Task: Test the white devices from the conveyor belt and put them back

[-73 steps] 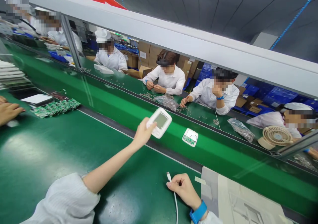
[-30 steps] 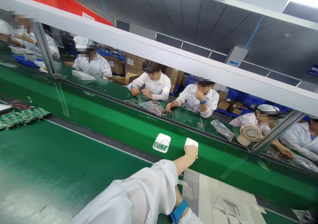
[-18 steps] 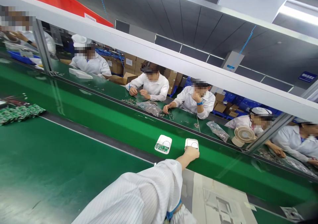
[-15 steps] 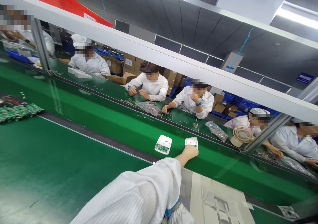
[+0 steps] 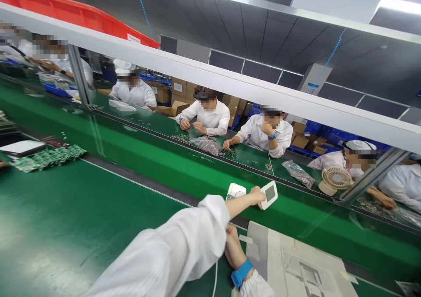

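My left hand (image 5: 257,196) reaches over the green belt, its fingers closed on the edge of a white casing (image 5: 270,194). The casing is tilted up, and a grey square window shows on its face. Left of that hand, a second white casing (image 5: 237,189) lies on the belt with a green circuit board and a thin dark wire loop in it; my forearm covers part of it. My right hand (image 5: 234,246), with a blue wristband, is just below the left sleeve, which hides its fingertips.
Green circuit boards (image 5: 49,157) are piled at the left on the near table (image 5: 108,218). A taped pale sheet (image 5: 279,262) lies at the lower right. Beyond the belt (image 5: 148,167), a rail and posts stand before several seated people, bags of small parts and a fan (image 5: 336,178).
My left hand has lifted the right-hand casing and turned it so its window shows. My right hand has come into view below the sleeve. The camera view has shifted left.
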A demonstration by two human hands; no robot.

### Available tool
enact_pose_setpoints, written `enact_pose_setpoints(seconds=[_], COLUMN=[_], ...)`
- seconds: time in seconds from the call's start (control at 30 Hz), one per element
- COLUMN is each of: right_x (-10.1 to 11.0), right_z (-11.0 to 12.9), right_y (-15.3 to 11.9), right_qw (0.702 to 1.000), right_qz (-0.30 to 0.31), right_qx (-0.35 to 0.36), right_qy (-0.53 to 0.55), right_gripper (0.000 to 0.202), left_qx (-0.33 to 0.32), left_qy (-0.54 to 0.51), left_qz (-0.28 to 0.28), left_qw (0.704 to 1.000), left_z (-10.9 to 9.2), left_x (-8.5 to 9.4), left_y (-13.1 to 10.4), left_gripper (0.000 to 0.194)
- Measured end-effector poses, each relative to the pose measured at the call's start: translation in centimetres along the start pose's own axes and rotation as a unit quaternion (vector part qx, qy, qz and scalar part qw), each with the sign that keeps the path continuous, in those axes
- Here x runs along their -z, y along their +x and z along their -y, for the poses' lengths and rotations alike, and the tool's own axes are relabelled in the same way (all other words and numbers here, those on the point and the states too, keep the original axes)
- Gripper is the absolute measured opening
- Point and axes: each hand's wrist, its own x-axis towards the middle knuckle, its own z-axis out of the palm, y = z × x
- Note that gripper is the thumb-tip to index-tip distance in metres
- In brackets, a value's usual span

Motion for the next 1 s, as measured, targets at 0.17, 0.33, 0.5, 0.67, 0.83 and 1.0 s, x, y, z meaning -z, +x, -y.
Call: enact_pose_setpoints(seconds=[0.17, 0.33, 0.5, 0.67, 0.83, 1.0], right_x=[-0.6, -0.7, -0.6, -0.5, -0.5, -0.6], right_z=[0.1, 0.4, 0.2, 0.5, 0.7, 0.7], right_y=[0.5, 0.4, 0.4, 0.3, 0.3, 0.3], right_qw=[0.998, 0.998, 0.999, 0.999, 0.997, 0.996], right_qz=[0.0, -0.001, -0.024, -0.02, -0.028, -0.034], right_qx=[-0.008, -0.03, -0.039, -0.045, -0.052, -0.053], right_qy=[0.063, 0.05, 0.03, 0.002, -0.043, -0.069], right_gripper=[0.025, 0.024, 0.026, 0.027, 0.027, 0.027], left_qx=[-0.081, -0.125, -0.074, -0.057, -0.053, -0.045], left_qy=[-0.221, -0.355, -0.431, -0.411, -0.409, -0.401], left_qz=[0.082, 0.043, 0.087, 0.157, 0.184, 0.194], left_qw=[0.968, 0.925, 0.895, 0.896, 0.892, 0.894], left_z=[3.6, 13.0, 18.8, 18.9, 18.8, 19.0], left_x=[8.0, 14.3, 15.5, 15.5, 15.6, 15.6], left_y=[-5.7, -11.4, -14.5, -15.2, -15.0, -14.9], left_gripper=[0.029, 0.044, 0.042, 0.04, 0.039, 0.039])
